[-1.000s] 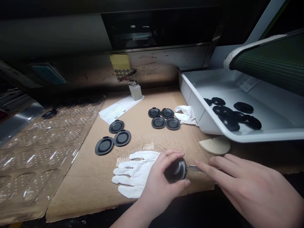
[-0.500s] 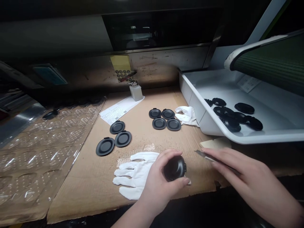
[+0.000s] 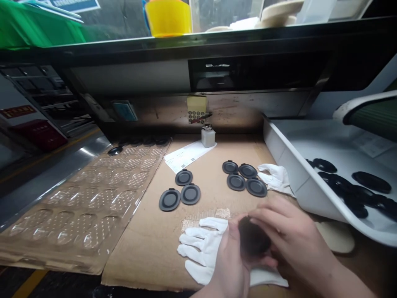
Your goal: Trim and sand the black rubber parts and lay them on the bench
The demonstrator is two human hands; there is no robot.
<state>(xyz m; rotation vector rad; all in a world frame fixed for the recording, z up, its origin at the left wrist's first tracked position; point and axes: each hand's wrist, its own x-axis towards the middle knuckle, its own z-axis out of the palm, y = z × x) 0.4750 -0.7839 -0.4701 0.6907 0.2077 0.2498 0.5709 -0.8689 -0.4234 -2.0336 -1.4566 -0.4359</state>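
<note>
My left hand (image 3: 231, 260) grips a round black cap (image 3: 252, 240) from below, above a white glove (image 3: 203, 244) lying flat on the cardboard sheet (image 3: 149, 244). My right hand (image 3: 291, 240) curls over the same cap from the right, its fingers closed on the rim. The thin metal blade seen earlier is hidden. Three black caps (image 3: 181, 191) lie in a group at mid-sheet, and several more caps (image 3: 243, 176) sit further right.
A white tray (image 3: 291, 165) at right holds several black caps (image 3: 350, 186). A second white glove (image 3: 276, 176) lies beside it. Clear blister trays (image 3: 93, 198) cover the left. A small white bottle (image 3: 208, 136) and a paper sheet (image 3: 187, 155) stand at the back.
The view has tilted up and shifted left. My right hand has moved in from the right and closed onto the cap held by my left hand; the blade is no longer visible.
</note>
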